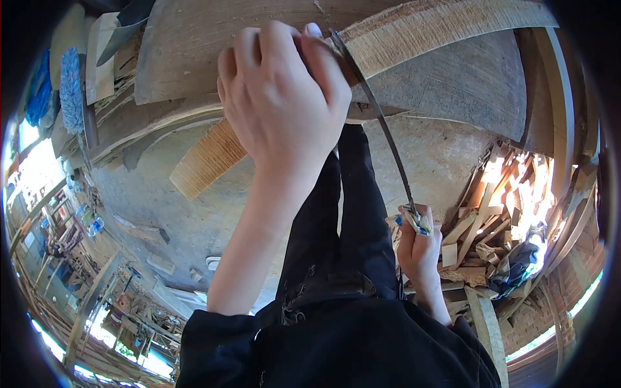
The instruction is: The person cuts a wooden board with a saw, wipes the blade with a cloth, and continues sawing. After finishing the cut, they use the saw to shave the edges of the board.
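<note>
A pale, rough-sawn wooden board (446, 31) runs diagonally across the dark wooden bench top (453, 90). Its lower left end (210, 158) sticks out past the bench edge, over the floor. My left hand (284, 84) presses down on the board with its fingers curled over it, hiding the middle. In my right hand (419, 242), lower down, is the handle of a saw, wrapped in something pale and blue. The saw's thin dark blade (381, 119) slants up to the board, its far end close beside my left thumb.
A heap of wood offcuts (498, 213) lies on the right, with a dark bundle (521, 262) near it. On the left hangs a fluffy blue duster (71, 90). Wood scraps (139, 229) are on the concrete floor (187, 220), and a plastic bottle (96, 226) sits further left.
</note>
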`<action>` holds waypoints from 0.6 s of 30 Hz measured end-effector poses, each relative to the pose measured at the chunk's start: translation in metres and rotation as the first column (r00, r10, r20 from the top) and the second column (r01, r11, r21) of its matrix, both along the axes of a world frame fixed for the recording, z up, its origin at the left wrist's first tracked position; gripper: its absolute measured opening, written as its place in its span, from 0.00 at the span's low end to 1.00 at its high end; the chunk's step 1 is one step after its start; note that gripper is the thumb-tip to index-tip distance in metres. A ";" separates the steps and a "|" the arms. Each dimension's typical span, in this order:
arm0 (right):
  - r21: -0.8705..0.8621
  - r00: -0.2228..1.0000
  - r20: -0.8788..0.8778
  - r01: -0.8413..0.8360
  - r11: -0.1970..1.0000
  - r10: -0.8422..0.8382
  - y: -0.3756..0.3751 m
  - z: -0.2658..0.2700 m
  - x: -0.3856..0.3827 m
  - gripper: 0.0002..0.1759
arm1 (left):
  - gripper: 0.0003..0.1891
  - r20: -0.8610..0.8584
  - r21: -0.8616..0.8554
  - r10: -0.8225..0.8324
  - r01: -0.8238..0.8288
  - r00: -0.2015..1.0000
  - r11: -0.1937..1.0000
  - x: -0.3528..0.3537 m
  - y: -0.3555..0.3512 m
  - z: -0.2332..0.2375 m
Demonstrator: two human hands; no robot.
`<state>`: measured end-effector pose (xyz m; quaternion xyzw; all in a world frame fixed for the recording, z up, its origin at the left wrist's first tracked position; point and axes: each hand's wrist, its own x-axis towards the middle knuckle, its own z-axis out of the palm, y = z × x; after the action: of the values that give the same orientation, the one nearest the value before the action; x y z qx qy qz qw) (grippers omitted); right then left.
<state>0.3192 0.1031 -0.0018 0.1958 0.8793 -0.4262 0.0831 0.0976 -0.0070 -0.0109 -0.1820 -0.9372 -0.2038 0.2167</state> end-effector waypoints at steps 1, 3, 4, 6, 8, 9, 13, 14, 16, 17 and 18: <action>0.005 1.000 0.023 -0.004 1.000 0.004 0.001 -0.001 0.000 0.07 | 0.12 0.008 0.019 -0.004 0.004 1.000 1.000 0.001 0.000 -0.001; -0.011 0.997 0.070 0.045 0.999 -0.044 0.001 0.002 -0.004 0.07 | 0.10 0.024 0.051 -0.010 0.009 1.000 0.999 0.005 -0.001 -0.002; -0.034 0.992 0.092 0.092 0.995 -0.088 0.001 0.007 -0.012 0.06 | 0.09 -0.031 0.041 0.002 -0.001 1.000 0.999 0.006 0.000 -0.003; -0.037 0.968 0.185 0.181 0.983 -0.171 0.006 0.021 -0.028 0.05 | 0.09 -0.025 0.065 0.030 -0.028 0.999 0.997 0.007 -0.002 -0.002; 0.040 0.967 0.177 0.179 0.983 -0.184 0.019 0.028 -0.043 0.05 | 0.09 -0.006 0.074 0.062 -0.062 0.998 0.995 0.009 0.000 0.000; 0.088 0.969 0.175 0.161 0.983 -0.174 0.026 0.030 -0.046 0.05 | 0.09 0.012 0.062 0.073 -0.074 0.997 0.995 0.010 0.002 0.002; 0.090 0.978 0.196 -0.091 0.992 0.072 0.043 0.036 -0.031 0.09 | 0.10 0.044 0.048 0.031 -0.033 0.999 0.998 0.009 0.003 0.005; 0.054 0.971 0.218 -0.112 0.992 0.098 0.042 0.038 -0.028 0.11 | 0.10 0.067 0.062 0.000 -0.005 0.998 0.998 0.007 0.001 0.005; 0.003 0.982 0.170 -0.089 0.996 0.087 0.033 0.035 -0.017 0.14 | 0.09 0.032 0.085 -0.054 0.051 0.998 0.995 0.002 0.000 0.003; -0.019 0.987 0.138 -0.080 0.997 0.082 0.029 0.032 -0.011 0.14 | 0.09 0.028 0.077 -0.062 0.060 0.998 0.995 0.002 0.000 0.004; -0.043 0.989 0.134 -0.055 0.998 0.061 0.024 0.029 -0.006 0.14 | 0.09 0.025 0.070 -0.070 0.068 0.997 0.995 0.002 0.000 0.004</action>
<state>0.3128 0.1275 0.0274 0.1969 0.8685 -0.4263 0.1587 0.0999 -0.0070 -0.0067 -0.2040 -0.9256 -0.2459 0.2028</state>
